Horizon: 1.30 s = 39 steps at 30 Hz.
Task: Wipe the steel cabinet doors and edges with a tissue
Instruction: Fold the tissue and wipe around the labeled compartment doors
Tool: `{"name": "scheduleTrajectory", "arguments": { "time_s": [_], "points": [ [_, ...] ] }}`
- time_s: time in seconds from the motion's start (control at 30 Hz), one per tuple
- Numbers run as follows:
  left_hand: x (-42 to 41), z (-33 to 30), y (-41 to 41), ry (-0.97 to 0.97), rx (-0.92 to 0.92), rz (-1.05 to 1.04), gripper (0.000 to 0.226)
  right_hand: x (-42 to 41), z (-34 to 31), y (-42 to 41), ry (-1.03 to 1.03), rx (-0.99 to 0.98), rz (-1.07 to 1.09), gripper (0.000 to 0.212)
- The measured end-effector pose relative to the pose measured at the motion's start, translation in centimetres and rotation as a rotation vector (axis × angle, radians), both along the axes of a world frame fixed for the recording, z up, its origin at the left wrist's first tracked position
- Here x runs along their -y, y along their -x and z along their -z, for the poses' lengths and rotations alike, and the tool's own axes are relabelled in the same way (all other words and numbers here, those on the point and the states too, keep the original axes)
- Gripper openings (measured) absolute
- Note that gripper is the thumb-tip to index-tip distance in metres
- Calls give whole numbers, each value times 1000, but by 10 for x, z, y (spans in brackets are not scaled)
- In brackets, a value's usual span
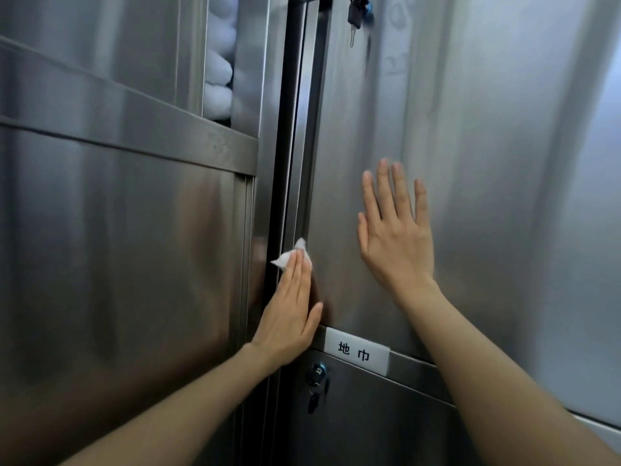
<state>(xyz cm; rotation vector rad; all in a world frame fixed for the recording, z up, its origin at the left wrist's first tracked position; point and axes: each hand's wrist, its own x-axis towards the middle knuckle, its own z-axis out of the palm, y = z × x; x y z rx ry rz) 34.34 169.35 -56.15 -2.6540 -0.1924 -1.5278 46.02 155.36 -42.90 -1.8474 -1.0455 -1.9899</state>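
Observation:
A steel cabinet door [470, 129] fills the right half of the view, its left edge [304, 163] running top to bottom beside a dark gap. My left hand [289, 311] lies flat with straight fingers, pressing a small white tissue [291, 257] against the door's left edge. My right hand [395, 230] presses flat on the door face, fingers spread and straight, holding nothing. To the left stands another steel cabinet door [117, 264].
A white label with two characters [356, 351] sits on the bar below the door. A lock with keys [316, 375] is on the lower door. A padlock with a key [358, 15] hangs at the top. White rolled towels [218, 62] show inside the upper left cabinet.

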Motion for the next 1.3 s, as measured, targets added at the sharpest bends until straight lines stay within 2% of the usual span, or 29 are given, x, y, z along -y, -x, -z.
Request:
{"name": "scheduleTrajectory", "arguments": {
  "time_s": [0.07, 0.17, 0.23, 0.3, 0.43, 0.47, 0.63, 0.7, 0.83, 0.9, 1.03, 1.1, 1.17, 1.3],
  "points": [
    [-8, -19, -4, -36, -3, -2, 70, 0, 1, -1, 0, 2, -2, 59],
    [-13, -122, -13, -85, 68, -45, 72, -1, 1, -2, -12, 19, -2, 59],
    [-15, -166, -17, -52, 108, -57, 73, -1, 1, -2, -21, 23, -3, 59],
    [-11, -152, -17, -10, 104, -33, 72, 0, 0, -2, -24, 22, 5, 59],
    [-9, -69, -5, -57, 32, 8, 69, 0, 0, -1, -13, 10, -2, 59],
    [-15, -77, -8, -58, 28, 18, 69, -1, 0, -2, -13, 9, -3, 60],
    [-16, -196, -15, -46, 74, -41, 77, -2, 0, -3, -32, 33, 1, 59],
    [-15, -184, -13, -63, 69, -19, 73, -2, 0, -1, -31, 29, 2, 59],
    [-16, -114, -2, -117, 30, 26, 70, -2, -1, -2, -19, 12, 7, 59],
    [-20, -140, -7, -123, 67, 21, 69, -3, 0, -3, -21, 10, -1, 59],
    [-17, -259, -19, -49, 150, -34, 67, -4, 1, -5, -14, 13, -10, 59],
    [-18, -283, -29, -19, 174, -33, 65, -4, 1, -6, -27, 25, 3, 59],
    [-19, -265, -31, -27, 208, -10, 66, -4, 1, -5, -35, 38, 6, 59],
    [-15, -153, -17, -32, 169, 67, 67, -4, 0, -5, -19, 28, 0, 60]
  ]
}}
